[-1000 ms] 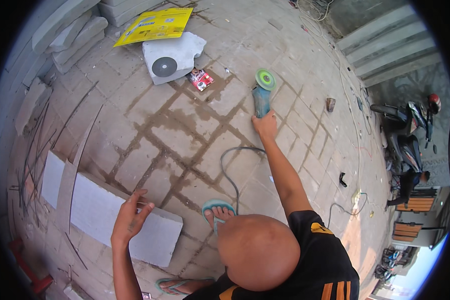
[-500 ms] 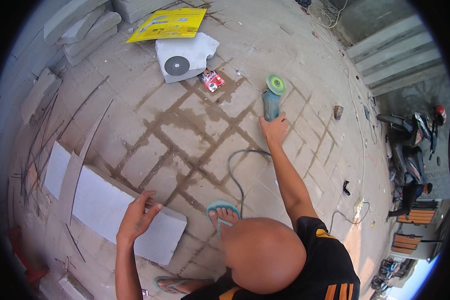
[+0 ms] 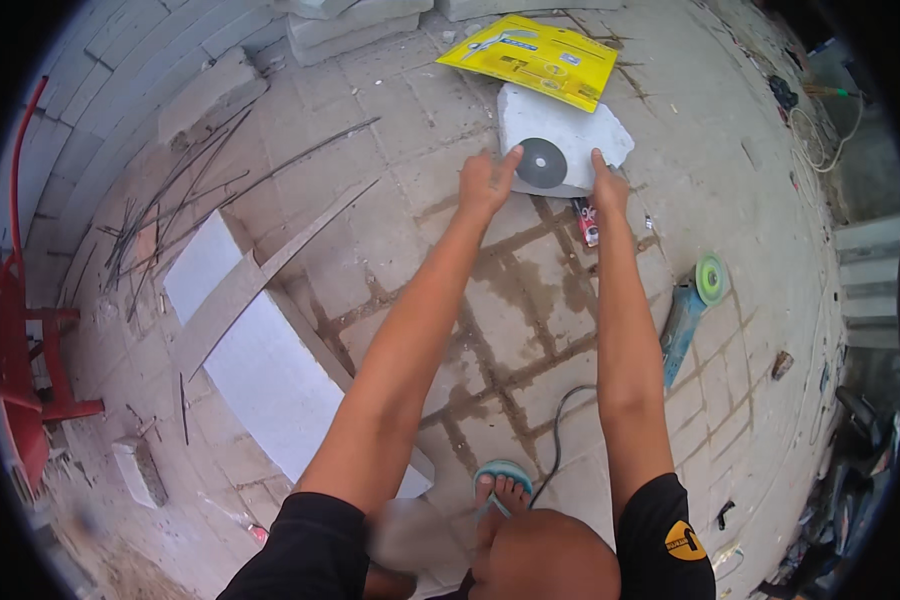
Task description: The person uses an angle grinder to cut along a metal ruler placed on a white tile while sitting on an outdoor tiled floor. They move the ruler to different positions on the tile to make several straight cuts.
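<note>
A broken white block [image 3: 570,130] lies on the paving ahead of me, with a dark grinding disc [image 3: 541,163] resting on its near part. My left hand [image 3: 488,185] is closed at the block's left edge, thumb beside the disc. At the right edge, my right hand [image 3: 608,187] has its thumb up on the block; its other fingers are mostly hidden. A yellow package [image 3: 535,62] covers the block's far part. Beneath my right hand, a small red pack [image 3: 587,228] shows. To the right, an angle grinder [image 3: 682,330] with a green disc lies on the ground.
A long white block [image 3: 270,375] lies at left with a thin grey strip [image 3: 225,310] across it. Beyond are metal rods [image 3: 170,200], a rough block [image 3: 210,97] and a red metal frame [image 3: 55,370]. The grinder's cord [image 3: 558,425] runs near my foot [image 3: 503,490].
My right hand has let go of the angle grinder, which now lies on the ground. Both hands have reached forward to the broken white block. The view has shifted left.
</note>
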Motion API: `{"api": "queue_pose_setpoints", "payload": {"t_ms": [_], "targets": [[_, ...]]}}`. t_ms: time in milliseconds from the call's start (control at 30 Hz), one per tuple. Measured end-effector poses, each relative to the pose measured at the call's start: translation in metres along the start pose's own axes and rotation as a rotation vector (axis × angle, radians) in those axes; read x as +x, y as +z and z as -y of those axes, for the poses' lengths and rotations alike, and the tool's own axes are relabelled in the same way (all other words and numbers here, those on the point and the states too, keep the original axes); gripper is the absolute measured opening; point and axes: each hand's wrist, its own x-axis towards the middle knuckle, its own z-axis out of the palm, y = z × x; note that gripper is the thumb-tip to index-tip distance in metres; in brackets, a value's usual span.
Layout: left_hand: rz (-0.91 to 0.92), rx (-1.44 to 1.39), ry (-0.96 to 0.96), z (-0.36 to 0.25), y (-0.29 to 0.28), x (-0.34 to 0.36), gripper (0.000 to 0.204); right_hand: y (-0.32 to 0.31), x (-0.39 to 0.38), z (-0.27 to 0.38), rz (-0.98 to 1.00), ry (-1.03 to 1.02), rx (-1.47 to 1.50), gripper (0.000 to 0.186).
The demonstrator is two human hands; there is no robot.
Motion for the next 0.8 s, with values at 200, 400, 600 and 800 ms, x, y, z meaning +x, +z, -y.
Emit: {"api": "queue_pose_setpoints", "payload": {"t_ms": [200, 400, 600, 800], "targets": [[-0.288, 0.011, -0.098, -0.015, 0.031, -0.003, 0.052, 0.001, -0.003, -0.007, 0.076, -0.084, 0.059, 0.069], [-0.387, -0.027, -0.349, 0.015, -0.017, -0.081, 0.051, 0.010, -0.091, 0.017, 0.340, -0.227, -0.118, 0.046], [-0.576, -0.013, -0.425, 0.046, -0.066, -0.124, 0.056, 0.043, -0.158, 0.033, 0.512, -0.266, -0.067, 0.039], [-0.421, -0.039, -0.420, 0.034, -0.080, -0.130, 0.058, 0.048, -0.156, 0.039, 0.515, -0.317, -0.110, 0.038]]}}
